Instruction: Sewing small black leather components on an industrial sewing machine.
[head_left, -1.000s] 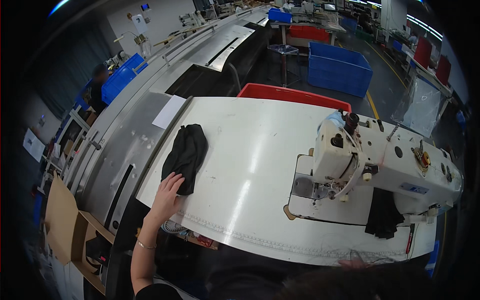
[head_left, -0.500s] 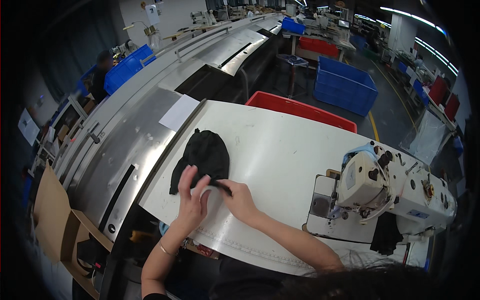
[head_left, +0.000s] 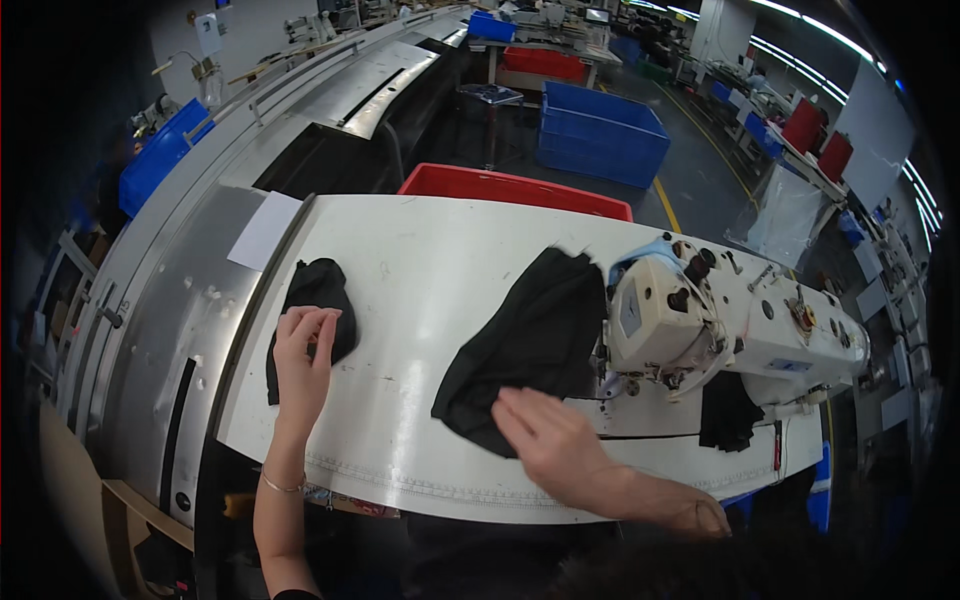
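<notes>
A piece of black fabric lies spread on the white sewing table, its far right corner close to the sewing machine. My right hand is at its near edge, fingers together and closed on the cloth. Farther left lies a smaller heap of black cloth. Over this heap is my left hand, fingertips and thumb drawn into a pinch; whatever may be between them is too small to make out. More black cloth hangs under the machine's arm.
A metal chute runs along the table's left side, with white paper on it. Behind the table stand a red bin and a blue bin. At the lower left is an open cardboard box.
My right hand has moved right, away from the heap, and a black fabric piece now lies spread by the machine. My left hand has closed to a pinch. The view has shifted right.
</notes>
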